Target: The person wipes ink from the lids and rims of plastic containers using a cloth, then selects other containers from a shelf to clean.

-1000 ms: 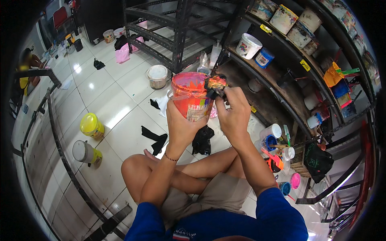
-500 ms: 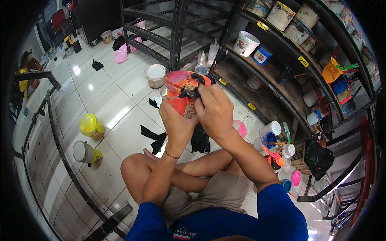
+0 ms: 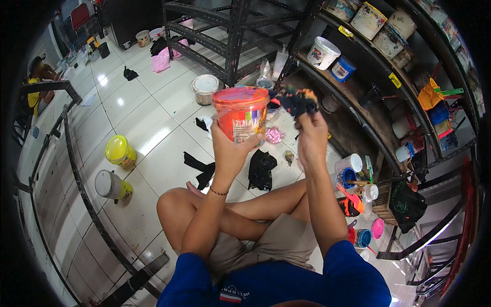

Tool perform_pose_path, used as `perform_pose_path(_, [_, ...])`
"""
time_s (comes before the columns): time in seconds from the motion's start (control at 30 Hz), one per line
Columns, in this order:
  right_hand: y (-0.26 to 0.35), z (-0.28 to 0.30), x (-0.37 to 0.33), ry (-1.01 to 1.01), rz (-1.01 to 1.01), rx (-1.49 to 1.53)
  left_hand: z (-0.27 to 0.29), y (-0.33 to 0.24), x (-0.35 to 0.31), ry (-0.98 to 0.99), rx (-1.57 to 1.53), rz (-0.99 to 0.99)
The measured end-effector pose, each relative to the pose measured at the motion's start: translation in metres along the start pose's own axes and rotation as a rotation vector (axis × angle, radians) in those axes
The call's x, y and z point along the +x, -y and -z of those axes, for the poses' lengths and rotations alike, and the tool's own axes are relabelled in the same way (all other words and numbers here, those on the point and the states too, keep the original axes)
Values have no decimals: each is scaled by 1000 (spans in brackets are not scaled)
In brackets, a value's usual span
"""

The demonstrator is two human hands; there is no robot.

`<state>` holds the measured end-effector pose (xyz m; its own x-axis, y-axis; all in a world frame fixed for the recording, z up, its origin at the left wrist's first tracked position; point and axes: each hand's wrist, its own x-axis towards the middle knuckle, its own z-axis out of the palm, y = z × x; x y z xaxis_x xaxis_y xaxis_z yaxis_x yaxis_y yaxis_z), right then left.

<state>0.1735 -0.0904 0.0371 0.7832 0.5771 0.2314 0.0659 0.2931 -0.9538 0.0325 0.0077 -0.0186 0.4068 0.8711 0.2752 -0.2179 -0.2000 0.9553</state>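
Note:
An orange-red paint tub (image 3: 236, 115) with a clear rim and a smeared lid is held up in front of me. My left hand (image 3: 232, 148) is wrapped round its lower side, thumb across the label. To the right of the tub, my right hand (image 3: 312, 135) grips a dark rag (image 3: 296, 101) stained with orange and other paint. The rag hangs apart from the tub's side, spread above my fingers. Below them on the floor lie a black cloth (image 3: 262, 169) and a crumpled pink piece (image 3: 274, 134).
Metal shelving (image 3: 353, 87) with paint-stained tubs rises at the right. On the floor stand a white-lidded tub (image 3: 205, 89), a yellow tub (image 3: 120, 151) and a grey-lidded tub (image 3: 112, 184). Several open paint pots (image 3: 364, 237) sit by my right knee. Another person (image 3: 42, 77) sits far left.
My right hand has moved right, drawing the rag off the tub, and the rag now hangs spread out. The left hand still holds the tub, turned more upright.

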Motion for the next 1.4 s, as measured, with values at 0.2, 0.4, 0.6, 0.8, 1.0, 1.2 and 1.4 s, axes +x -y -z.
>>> perform_pose_path(0.2, [-33, 13, -11, -40, -253, 490, -1, 5, -4, 258, -549, 254])
perform_pose_path(0.4, [-30, 32, -2, 16, -239, 607, 12, 35, 8, 471, -633, 381])
perform_pose_path(0.6, [-21, 34, -4, 132, -263, 507, 0, 32, 1, 440, -856, 322])
perform_pose_path(0.8, [10, 27, 20, 185, 292, -493, -3, 20, 1, 271, -324, 98])
perform_pose_path(1.0, [35, -7, 1, 170, 495, -817, -6, -6, -3, 84, 52, -138])
perform_pose_path(1.2, [27, -20, -9, 159, 528, -777, -6, -12, -2, -27, 341, -220])
perform_pose_path(1.4, [21, -37, -17, 165, 496, -781, -9, 6, -6, -78, 473, -179])
